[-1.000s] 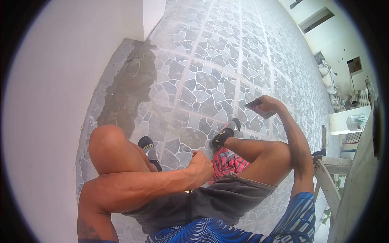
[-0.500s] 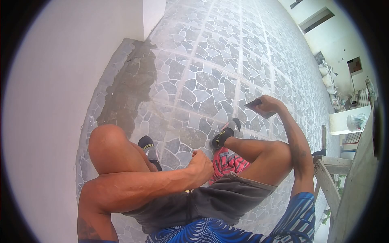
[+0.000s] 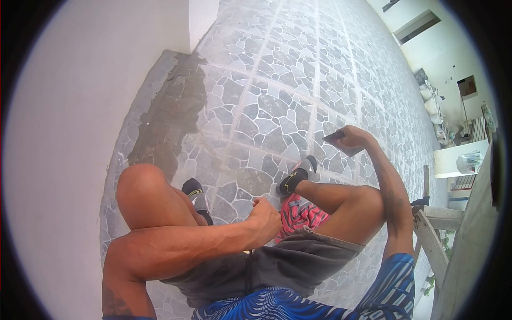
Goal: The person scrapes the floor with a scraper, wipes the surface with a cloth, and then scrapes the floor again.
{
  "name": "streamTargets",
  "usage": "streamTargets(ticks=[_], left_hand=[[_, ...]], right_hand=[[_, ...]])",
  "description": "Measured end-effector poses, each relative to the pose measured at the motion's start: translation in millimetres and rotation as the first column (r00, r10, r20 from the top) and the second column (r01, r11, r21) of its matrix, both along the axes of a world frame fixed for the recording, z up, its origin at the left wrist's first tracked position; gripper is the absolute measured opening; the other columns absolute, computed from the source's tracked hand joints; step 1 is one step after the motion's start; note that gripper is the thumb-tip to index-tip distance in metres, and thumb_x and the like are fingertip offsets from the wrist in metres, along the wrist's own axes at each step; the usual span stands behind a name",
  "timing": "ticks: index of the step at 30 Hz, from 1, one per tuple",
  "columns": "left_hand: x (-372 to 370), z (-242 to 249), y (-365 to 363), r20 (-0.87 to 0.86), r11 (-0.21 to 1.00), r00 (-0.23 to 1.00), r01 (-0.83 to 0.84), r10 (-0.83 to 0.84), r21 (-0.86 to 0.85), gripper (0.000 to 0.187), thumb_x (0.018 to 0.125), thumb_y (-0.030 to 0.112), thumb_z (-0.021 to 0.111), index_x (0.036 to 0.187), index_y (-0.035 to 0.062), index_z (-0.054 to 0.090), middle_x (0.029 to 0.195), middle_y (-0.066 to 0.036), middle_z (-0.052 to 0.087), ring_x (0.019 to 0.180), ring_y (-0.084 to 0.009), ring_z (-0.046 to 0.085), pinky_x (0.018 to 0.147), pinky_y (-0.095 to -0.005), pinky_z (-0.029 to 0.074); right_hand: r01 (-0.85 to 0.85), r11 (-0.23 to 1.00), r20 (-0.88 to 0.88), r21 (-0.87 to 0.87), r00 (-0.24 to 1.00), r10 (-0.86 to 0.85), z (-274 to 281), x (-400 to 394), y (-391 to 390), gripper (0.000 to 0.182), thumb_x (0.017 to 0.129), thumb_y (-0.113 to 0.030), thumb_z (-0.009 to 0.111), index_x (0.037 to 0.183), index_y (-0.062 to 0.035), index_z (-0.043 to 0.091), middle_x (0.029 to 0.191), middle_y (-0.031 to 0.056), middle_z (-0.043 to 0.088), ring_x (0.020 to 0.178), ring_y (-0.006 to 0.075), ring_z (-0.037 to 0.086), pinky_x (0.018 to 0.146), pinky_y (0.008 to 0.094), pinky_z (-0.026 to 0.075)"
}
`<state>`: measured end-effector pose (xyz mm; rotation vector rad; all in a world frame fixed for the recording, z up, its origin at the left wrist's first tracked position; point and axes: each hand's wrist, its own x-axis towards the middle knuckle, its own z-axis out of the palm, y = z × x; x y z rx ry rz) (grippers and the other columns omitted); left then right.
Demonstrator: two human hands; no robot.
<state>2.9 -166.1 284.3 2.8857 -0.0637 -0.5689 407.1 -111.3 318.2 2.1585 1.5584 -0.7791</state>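
My right hand [image 3: 350, 138] is out over the floor beyond my right foot, its fingers wrapped round a dark, flat scraper [image 3: 335, 137] with a straight edge. My left hand [image 3: 263, 217] hangs between my knees, the forearm resting across my left thigh. Its fingers are curled into a loose fist, with nothing showing in it. Just beside that fist, a red and black patterned cloth [image 3: 301, 216] lies by my right leg. Wet grey grout [image 3: 173, 109] covers a strip of the stone-patterned floor [image 3: 272, 106] ahead of my left knee.
A pale wall [image 3: 69, 160] runs along the left, ending at a corner near the grout strip. On the right stands a wooden trestle [image 3: 434, 218] close to my elbow. Bags [image 3: 433, 106] and other materials are piled along the far right wall.
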Motion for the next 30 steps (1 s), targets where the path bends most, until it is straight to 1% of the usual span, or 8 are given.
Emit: streamTargets(ticks=[6, 10, 13, 21, 24, 30], left_hand=[[0.2, 2.0, 0.7, -0.017, 1.000, 1.000, 0.006, -0.006, 0.001, 0.023, 0.091, 0.019, 0.060, 0.101, 0.0045, 0.074, 0.095, -0.013, 0.073, 0.089, -0.0284, 0.070, 0.072, -0.0452, 0.049], [-0.5, 1.0, -0.8, 0.003, 1.000, 1.000, 0.005, -0.005, 0.024, 0.023, 0.091, 0.019, 0.059, 0.101, 0.0047, 0.074, 0.094, -0.013, 0.072, 0.088, -0.0283, 0.070, 0.072, -0.0450, 0.049], [-0.1, 1.2, -0.9, -0.003, 1.000, 1.000, 0.000, 0.000, 0.029, 0.023, 0.091, 0.019, 0.059, 0.101, 0.0047, 0.074, 0.094, -0.013, 0.072, 0.088, -0.0286, 0.070, 0.072, -0.0454, 0.049], [-1.5, -5.0, -2.9, 0.018, 0.999, 1.000, 0.007, -0.008, 0.039, 0.023, 0.091, 0.019, 0.059, 0.102, 0.0047, 0.074, 0.095, -0.013, 0.072, 0.089, -0.0289, 0.070, 0.074, -0.0465, 0.049], [-0.2, -2.3, -2.2, -0.011, 1.000, 1.000, 0.013, -0.013, 0.028, 0.024, 0.091, 0.019, 0.059, 0.103, 0.0047, 0.074, 0.095, -0.013, 0.073, 0.089, -0.0290, 0.070, 0.074, -0.0467, 0.049], [-0.4, -0.7, -1.9, -0.014, 1.000, 1.000, 0.003, -0.003, 0.013, 0.024, 0.092, 0.018, 0.059, 0.104, 0.0045, 0.074, 0.096, -0.013, 0.073, 0.090, -0.0293, 0.070, 0.075, -0.0471, 0.050]], right_hand=[[-0.010, 1.000, 0.017, 0.002, 1.000, 0.010, -4.5, 3.8, 0.2, 0.041, 0.085, -0.027, 0.063, 0.123, -0.0138, 0.071, 0.108, 0.0180, 0.074, 0.098, 0.0336, 0.071, 0.085, 0.0425, 0.053], [0.009, 1.000, 0.005, 0.007, 1.000, -0.009, -4.8, 5.0, -1.1, 0.041, 0.085, -0.027, 0.062, 0.123, -0.0137, 0.071, 0.108, 0.0178, 0.074, 0.099, 0.0332, 0.071, 0.085, 0.0426, 0.053], [0.013, 1.000, 0.039, -0.002, 0.999, -0.013, -5.4, 5.0, -0.3, 0.041, 0.085, -0.026, 0.062, 0.123, -0.0134, 0.071, 0.107, 0.0179, 0.074, 0.098, 0.0328, 0.071, 0.084, 0.0423, 0.053], [0.002, 1.000, 0.019, 0.000, 1.000, -0.002, -6.5, 7.2, -0.4, 0.041, 0.085, -0.026, 0.062, 0.123, -0.0134, 0.072, 0.107, 0.0184, 0.074, 0.097, 0.0324, 0.071, 0.084, 0.0420, 0.053], [-0.002, 1.000, 0.017, -0.001, 1.000, 0.002, -6.4, 6.6, -0.1, 0.040, 0.085, -0.026, 0.063, 0.123, -0.0138, 0.072, 0.107, 0.0184, 0.074, 0.097, 0.0323, 0.071, 0.084, 0.0420, 0.053], [0.019, 1.000, 0.011, 0.008, 1.000, -0.019, -9.6, 9.3, -1.1, 0.041, 0.085, -0.027, 0.063, 0.123, -0.0142, 0.072, 0.107, 0.0181, 0.074, 0.098, 0.0321, 0.071, 0.085, 0.0420, 0.053]])
